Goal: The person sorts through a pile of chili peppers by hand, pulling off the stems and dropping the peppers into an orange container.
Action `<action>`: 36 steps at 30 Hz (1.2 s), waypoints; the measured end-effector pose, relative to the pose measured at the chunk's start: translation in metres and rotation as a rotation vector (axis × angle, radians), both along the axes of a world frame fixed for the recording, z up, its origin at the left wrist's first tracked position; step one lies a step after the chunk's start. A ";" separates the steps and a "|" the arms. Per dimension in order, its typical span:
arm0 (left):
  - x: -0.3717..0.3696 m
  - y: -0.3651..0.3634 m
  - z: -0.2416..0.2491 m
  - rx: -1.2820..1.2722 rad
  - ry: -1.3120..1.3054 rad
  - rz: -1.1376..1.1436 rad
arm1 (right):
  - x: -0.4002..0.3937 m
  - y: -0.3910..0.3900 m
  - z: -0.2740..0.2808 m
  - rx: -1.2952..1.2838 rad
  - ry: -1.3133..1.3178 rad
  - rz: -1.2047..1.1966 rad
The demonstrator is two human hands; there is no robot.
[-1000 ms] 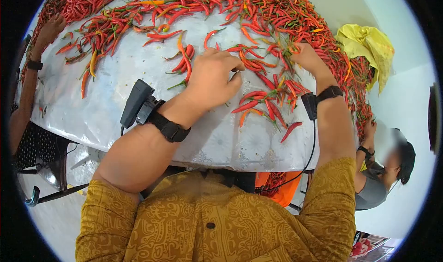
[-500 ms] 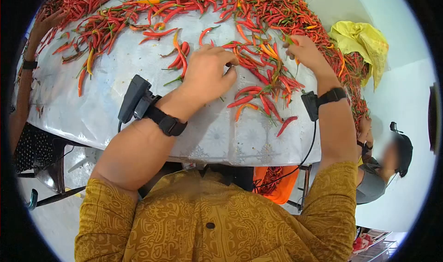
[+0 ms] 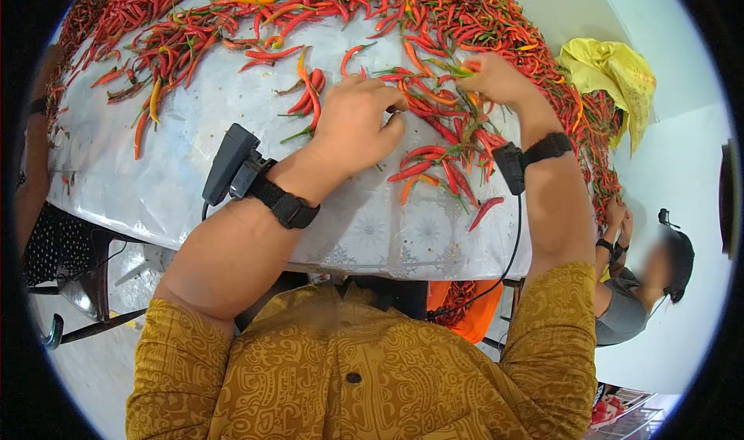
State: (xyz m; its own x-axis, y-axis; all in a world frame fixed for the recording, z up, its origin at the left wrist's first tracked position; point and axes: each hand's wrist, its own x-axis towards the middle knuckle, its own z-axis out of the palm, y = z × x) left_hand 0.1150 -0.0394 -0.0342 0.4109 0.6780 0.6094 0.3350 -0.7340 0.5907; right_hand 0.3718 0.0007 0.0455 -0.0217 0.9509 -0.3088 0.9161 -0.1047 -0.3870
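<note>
My left hand (image 3: 359,124) is above the middle of the table, back of the hand up and fingers curled in. Its fingertips are hidden, so I cannot make out what they hold. Right beside it lie a few red and orange chili peppers (image 3: 315,91). Farther right, my right hand (image 3: 500,81) has its fingers pinched at an orange-and-green chili pepper (image 3: 468,68), over a loose heap of chili peppers (image 3: 442,130). Closer to me, a small group of red chili peppers (image 3: 425,161) lies on the plastic-covered table (image 3: 341,223).
A thick bank of chili peppers (image 3: 496,25) runs along the table's far and right sides. A yellow sack (image 3: 612,75) stands at the right. An orange container (image 3: 482,312) with peppers sits below the table edge. Other people (image 3: 624,308) are at both sides.
My right hand has moved left and slightly away from me, over the heap, with its fingers now at an orange-and-green chili pepper. My left hand stays curled in nearly the same place.
</note>
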 end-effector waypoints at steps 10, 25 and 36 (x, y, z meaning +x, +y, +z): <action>0.001 0.001 -0.001 -0.009 -0.013 -0.014 | 0.021 -0.005 0.014 0.111 0.218 -0.100; 0.001 0.000 -0.002 -0.025 -0.006 0.003 | 0.026 0.018 -0.018 -0.060 -0.331 -0.070; 0.000 -0.002 0.000 -0.045 -0.018 -0.024 | 0.036 -0.010 -0.002 -0.011 -0.018 -0.055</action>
State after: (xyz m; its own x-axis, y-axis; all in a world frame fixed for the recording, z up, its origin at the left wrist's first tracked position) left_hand 0.1151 -0.0411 -0.0341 0.4165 0.6953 0.5857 0.3070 -0.7139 0.6293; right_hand 0.4074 -0.0094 0.0432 0.0367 0.9470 -0.3190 0.9157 -0.1597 -0.3687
